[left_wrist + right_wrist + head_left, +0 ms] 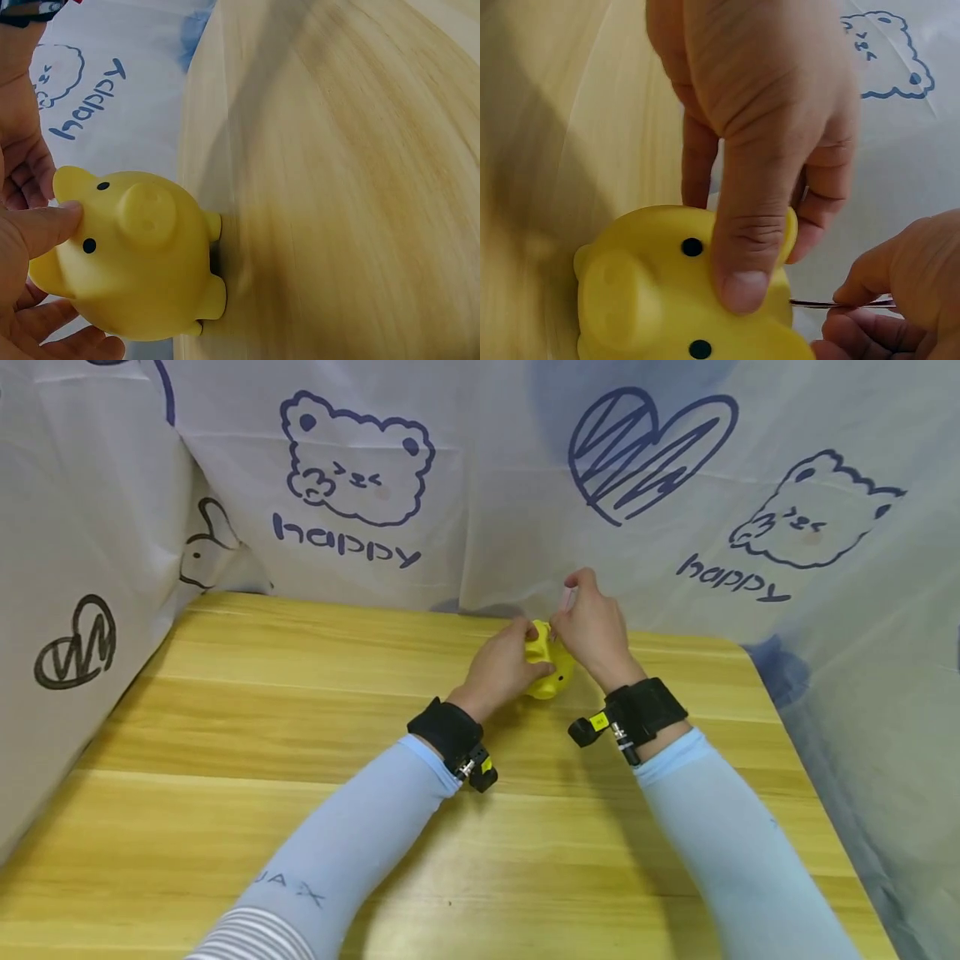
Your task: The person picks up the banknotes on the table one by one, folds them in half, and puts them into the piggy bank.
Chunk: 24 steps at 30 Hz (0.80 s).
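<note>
A yellow piggy bank (553,678) stands on the wooden table (300,735) near its far edge, snout towards me. My left hand (504,662) grips it from the left, thumb (742,247) pressed on the head between the eyes. In the left wrist view the piggy bank (142,255) shows its snout and feet, with my left thumb (37,229) on it. My right hand (592,627) hovers just above and right of the pig and pinches a thin flat silvery piece (840,304), like a coin seen edge-on, close to the pig's top. Whether there is a slot on top is hidden.
A white curtain (480,485) printed with bears, hearts and "happy" hangs close behind the table and along both sides. The table's right edge (795,752) runs near my right forearm. Bare tabletop spreads to the left and towards me.
</note>
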Motion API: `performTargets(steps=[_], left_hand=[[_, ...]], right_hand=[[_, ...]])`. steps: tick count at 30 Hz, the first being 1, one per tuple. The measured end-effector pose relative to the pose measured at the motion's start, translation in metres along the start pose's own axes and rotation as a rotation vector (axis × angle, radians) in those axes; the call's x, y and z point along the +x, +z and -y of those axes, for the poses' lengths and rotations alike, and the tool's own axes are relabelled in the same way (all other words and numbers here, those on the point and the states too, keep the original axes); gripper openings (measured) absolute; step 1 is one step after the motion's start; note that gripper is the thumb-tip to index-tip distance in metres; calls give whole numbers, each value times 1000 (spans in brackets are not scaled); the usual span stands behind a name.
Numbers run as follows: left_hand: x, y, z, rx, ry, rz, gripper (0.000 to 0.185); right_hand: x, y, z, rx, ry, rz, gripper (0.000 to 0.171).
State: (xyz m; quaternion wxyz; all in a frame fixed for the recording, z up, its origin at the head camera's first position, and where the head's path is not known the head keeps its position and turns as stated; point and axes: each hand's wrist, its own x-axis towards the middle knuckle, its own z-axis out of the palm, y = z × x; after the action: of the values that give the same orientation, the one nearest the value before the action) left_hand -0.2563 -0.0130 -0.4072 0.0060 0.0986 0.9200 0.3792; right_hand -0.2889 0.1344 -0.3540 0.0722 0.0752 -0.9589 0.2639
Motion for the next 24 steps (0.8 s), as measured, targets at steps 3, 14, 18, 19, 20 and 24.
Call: performTargets(steps=[3, 14, 18, 19, 20, 24], left_hand=[[-1, 0, 0, -3, 2, -3, 56], [0, -3, -1, 15, 3, 4, 55], [-1, -3, -1, 26, -3, 4, 55], [-1, -3, -1, 25, -4, 1, 55], [-1, -3, -2, 26, -2, -1, 55], [-2, -2, -2, 28, 6, -6, 55]], right_hand=[[2, 5, 0, -53, -54, -10, 47], [2, 7, -5, -81, -87, 80, 34], [-1, 11, -8, -60, -103, 48, 31], [-3, 13, -9, -56, -115, 22, 31], [-5, 16, -10, -53, -130, -8, 30], [-15, 27, -17, -74, -210, -110, 25]])
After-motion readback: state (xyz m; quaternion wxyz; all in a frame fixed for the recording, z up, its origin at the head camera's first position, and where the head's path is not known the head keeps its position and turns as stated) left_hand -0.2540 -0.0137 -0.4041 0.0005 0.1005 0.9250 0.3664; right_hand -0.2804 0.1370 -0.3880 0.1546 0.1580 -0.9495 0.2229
